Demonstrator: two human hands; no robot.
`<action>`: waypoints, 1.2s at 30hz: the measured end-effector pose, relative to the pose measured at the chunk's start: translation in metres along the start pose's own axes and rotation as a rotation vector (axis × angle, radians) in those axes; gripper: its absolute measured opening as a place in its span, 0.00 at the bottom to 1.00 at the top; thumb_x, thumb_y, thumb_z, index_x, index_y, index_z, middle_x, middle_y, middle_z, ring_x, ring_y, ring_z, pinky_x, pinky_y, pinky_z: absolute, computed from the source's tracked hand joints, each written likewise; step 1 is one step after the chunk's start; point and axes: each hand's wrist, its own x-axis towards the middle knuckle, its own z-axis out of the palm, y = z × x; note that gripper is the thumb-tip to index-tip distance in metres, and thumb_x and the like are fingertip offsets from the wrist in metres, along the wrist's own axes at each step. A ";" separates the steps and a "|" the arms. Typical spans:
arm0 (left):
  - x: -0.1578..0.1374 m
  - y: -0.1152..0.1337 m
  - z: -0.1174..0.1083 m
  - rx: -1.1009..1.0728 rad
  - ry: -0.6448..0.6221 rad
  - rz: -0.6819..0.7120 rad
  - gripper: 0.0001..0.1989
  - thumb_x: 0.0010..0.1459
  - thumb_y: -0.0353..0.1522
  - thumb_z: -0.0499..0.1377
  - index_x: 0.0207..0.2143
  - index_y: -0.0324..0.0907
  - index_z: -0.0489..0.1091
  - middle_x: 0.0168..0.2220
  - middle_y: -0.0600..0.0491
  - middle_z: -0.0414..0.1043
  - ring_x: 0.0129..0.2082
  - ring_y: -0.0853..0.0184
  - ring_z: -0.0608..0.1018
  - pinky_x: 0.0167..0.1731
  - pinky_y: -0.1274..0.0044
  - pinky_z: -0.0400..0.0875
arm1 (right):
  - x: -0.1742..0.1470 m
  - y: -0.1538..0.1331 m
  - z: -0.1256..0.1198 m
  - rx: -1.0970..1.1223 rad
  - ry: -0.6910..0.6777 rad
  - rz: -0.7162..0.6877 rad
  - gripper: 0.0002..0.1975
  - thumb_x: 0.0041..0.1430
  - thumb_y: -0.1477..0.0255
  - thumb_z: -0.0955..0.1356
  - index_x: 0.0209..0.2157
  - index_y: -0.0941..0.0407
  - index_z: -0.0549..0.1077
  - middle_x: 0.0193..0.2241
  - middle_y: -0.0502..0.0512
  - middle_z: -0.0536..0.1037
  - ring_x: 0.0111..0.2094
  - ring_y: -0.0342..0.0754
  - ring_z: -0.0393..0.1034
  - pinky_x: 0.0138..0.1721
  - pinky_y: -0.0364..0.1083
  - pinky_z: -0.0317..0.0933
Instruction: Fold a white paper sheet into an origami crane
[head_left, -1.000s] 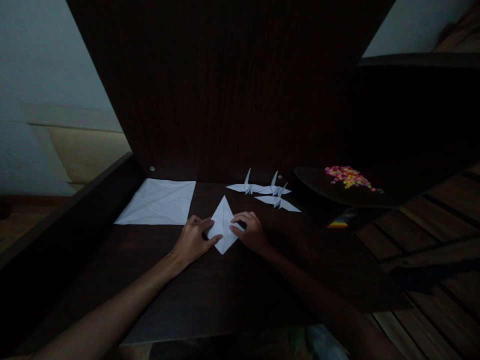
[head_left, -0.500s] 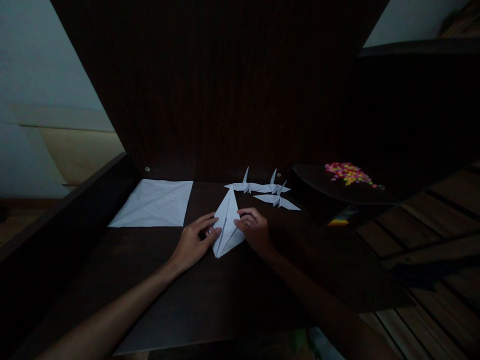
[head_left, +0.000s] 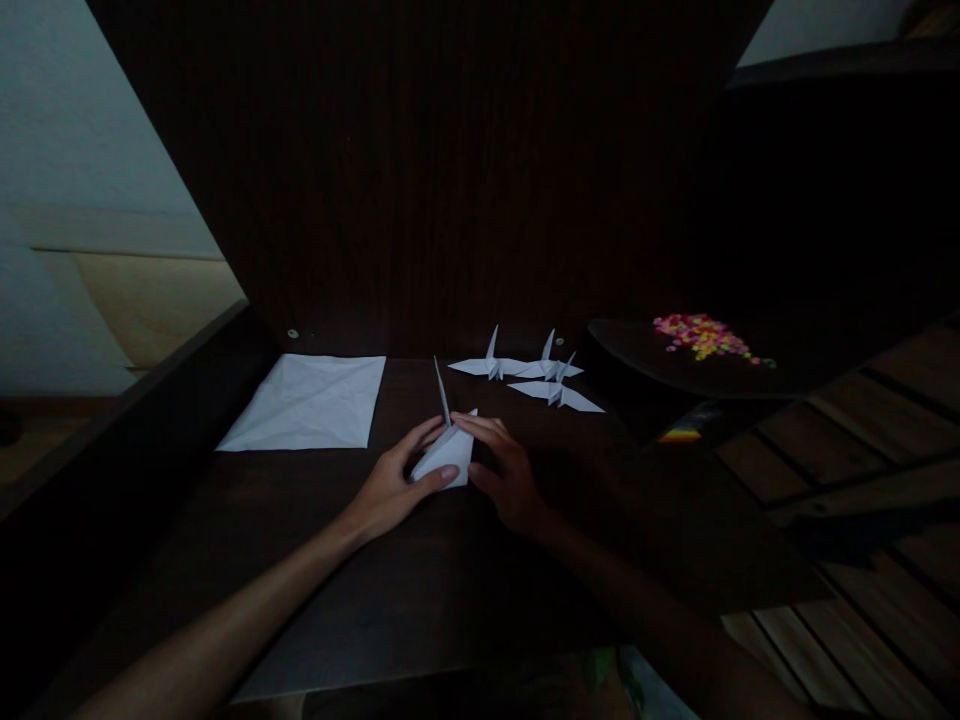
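Note:
A partly folded piece of white origami paper (head_left: 448,468) is between my two hands above the dark tabletop, one thin point of it sticking up. My left hand (head_left: 397,478) grips its left side, thumb across the near face and fingers behind. On the other side, my right hand (head_left: 504,468) has its fingertips on the paper's upper edge, with the thumb beside the right edge. Beyond my hands, three finished white paper cranes (head_left: 555,392) stand grouped near the back panel.
A creased white paper sheet (head_left: 307,405) lies flat at the back left. To the right, a dark curved shelf (head_left: 630,350) carries a heap of small colourful pieces (head_left: 705,336). A raised dark side board (head_left: 150,385) bounds the left, and a tall panel (head_left: 420,180) the back.
The folded paper has turned from a long kite shape facing me to a shorter, compact form with a point upright. My right hand's fingers have moved over its top.

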 end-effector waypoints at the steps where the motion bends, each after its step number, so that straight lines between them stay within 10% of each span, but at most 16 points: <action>1: 0.000 0.000 0.000 -0.051 -0.026 0.006 0.33 0.55 0.40 0.59 0.61 0.44 0.54 0.58 0.46 0.64 0.56 0.56 0.68 0.55 0.63 0.63 | 0.000 -0.002 -0.001 -0.014 -0.031 -0.027 0.23 0.62 0.58 0.60 0.56 0.50 0.63 0.56 0.56 0.67 0.56 0.54 0.61 0.56 0.56 0.54; 11: 0.002 -0.003 -0.002 -0.440 -0.179 -0.092 0.28 0.57 0.42 0.52 0.59 0.42 0.57 0.51 0.46 0.70 0.50 0.55 0.73 0.48 0.65 0.68 | -0.005 -0.005 -0.004 -0.136 -0.229 -0.203 0.28 0.63 0.59 0.58 0.62 0.50 0.52 0.63 0.55 0.55 0.63 0.55 0.47 0.60 0.60 0.46; 19: 0.004 0.005 -0.009 -0.817 -0.072 -0.322 0.16 0.54 0.41 0.58 0.41 0.40 0.71 0.36 0.49 0.77 0.37 0.62 0.77 0.35 0.75 0.71 | -0.003 0.001 -0.004 -0.098 -0.352 -0.248 0.31 0.63 0.61 0.58 0.64 0.57 0.45 0.64 0.62 0.50 0.64 0.54 0.46 0.61 0.56 0.47; 29: 0.012 -0.003 -0.014 -0.703 0.004 -0.416 0.18 0.47 0.28 0.65 0.42 0.39 0.68 0.30 0.52 0.77 0.27 0.66 0.77 0.30 0.77 0.69 | -0.002 0.016 -0.010 -0.146 -0.052 -0.110 0.17 0.58 0.66 0.66 0.50 0.51 0.70 0.58 0.60 0.62 0.57 0.57 0.58 0.54 0.59 0.55; 36: 0.013 -0.004 -0.023 -0.695 0.006 -0.362 0.19 0.47 0.27 0.64 0.43 0.39 0.68 0.31 0.51 0.78 0.29 0.65 0.78 0.33 0.77 0.69 | 0.004 0.025 -0.026 0.100 -0.254 0.055 0.22 0.54 0.61 0.69 0.50 0.53 0.71 0.51 0.62 0.66 0.50 0.56 0.64 0.48 0.55 0.60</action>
